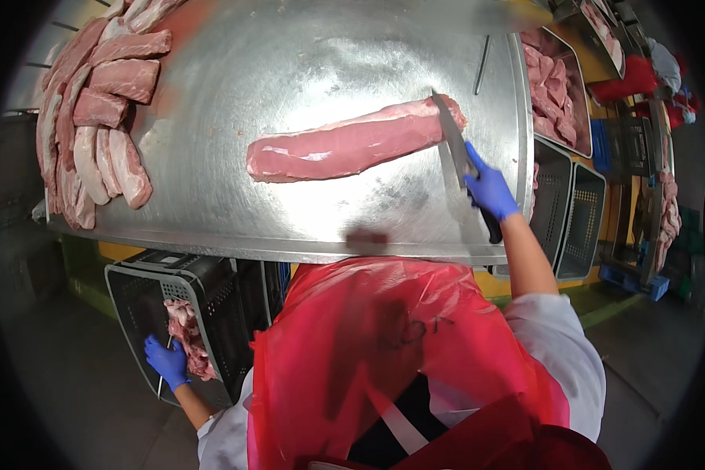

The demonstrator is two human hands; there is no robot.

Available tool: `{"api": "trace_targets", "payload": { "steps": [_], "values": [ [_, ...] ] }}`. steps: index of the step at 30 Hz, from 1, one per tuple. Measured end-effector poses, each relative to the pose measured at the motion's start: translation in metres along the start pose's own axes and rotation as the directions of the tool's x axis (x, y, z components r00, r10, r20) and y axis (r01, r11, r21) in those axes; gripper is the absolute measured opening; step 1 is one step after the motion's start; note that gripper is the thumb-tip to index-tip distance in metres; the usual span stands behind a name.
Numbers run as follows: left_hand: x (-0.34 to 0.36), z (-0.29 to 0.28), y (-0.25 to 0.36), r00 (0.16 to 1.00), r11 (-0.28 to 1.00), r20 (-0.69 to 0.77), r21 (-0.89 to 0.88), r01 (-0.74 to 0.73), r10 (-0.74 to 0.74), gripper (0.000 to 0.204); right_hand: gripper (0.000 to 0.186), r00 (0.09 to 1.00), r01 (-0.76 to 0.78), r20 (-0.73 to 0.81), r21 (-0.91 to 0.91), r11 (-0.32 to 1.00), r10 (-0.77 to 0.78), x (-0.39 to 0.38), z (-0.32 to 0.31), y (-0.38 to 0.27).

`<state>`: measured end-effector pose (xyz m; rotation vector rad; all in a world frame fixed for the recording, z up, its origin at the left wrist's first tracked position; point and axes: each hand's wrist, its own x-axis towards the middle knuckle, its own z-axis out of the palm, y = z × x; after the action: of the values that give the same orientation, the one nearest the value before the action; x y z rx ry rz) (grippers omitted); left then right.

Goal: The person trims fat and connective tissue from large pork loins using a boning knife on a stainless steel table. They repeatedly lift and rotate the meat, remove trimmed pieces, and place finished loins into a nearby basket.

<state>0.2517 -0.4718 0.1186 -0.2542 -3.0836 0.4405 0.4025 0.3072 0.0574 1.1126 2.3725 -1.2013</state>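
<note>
A long pork loin [344,150] lies across the middle of the steel table, its right end a little farther from me. My right hand [492,186], in a blue glove, is closed round the dark handle of a knife [451,135]. The blade points away from me and lies over the loin's right end. Down at the left, below the table edge, my gloved left hand [167,361] is over a dark grey crate [200,294], its fingers apart. Meat trimmings [186,329] are right beside that hand. A thin pale rod or edge passes by it; I cannot tell which.
Many cut meat strips [106,110] are piled on the table's left side. A thin dark rod [483,66] lies at the far right. Beyond the right edge are a tray of meat pieces [552,86] and grey crates [581,223]. Someone in red [638,78] stands farther off.
</note>
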Motion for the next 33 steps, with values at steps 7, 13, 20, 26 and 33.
{"api": "trace_targets", "payload": {
  "steps": [7, 13, 20, 26, 33],
  "values": [
    [0.211, -0.069, 0.198, 0.77, 0.633, -0.397, -0.439, -0.637, 0.499, 0.038, 0.071, 0.985, -0.007, -0.175, -0.097, 0.995, -0.01, 0.078, 0.034, -0.013],
    [0.277, 0.001, 0.384, 0.514, 0.364, -0.12, -0.571, -0.735, 0.849, 0.066, 0.069, 0.99, -0.001, -0.137, 0.163, 0.987, 0.024, 0.034, 0.05, -0.03],
    [0.257, 0.008, 0.426, 0.256, 0.335, 0.217, -0.638, -0.693, 0.942, 0.076, 0.072, 0.996, 0.044, -0.09, 0.299, 0.953, -0.018, -0.025, 0.082, -0.024],
    [0.221, -0.04, 0.519, 0.269, 0.211, -0.001, -0.616, -0.759, 0.963, 0.044, 0.079, 0.992, -0.108, 0.03, 0.678, 0.727, 0.119, -0.136, 0.026, -0.024],
    [0.209, -0.042, 0.669, 0.622, 0.454, 0.039, -0.72, -0.525, 0.782, 0.034, 0.077, 0.94, 0.146, -0.324, 0.657, 0.739, 0.103, -0.021, 0.016, 0.012]
  ]
}}
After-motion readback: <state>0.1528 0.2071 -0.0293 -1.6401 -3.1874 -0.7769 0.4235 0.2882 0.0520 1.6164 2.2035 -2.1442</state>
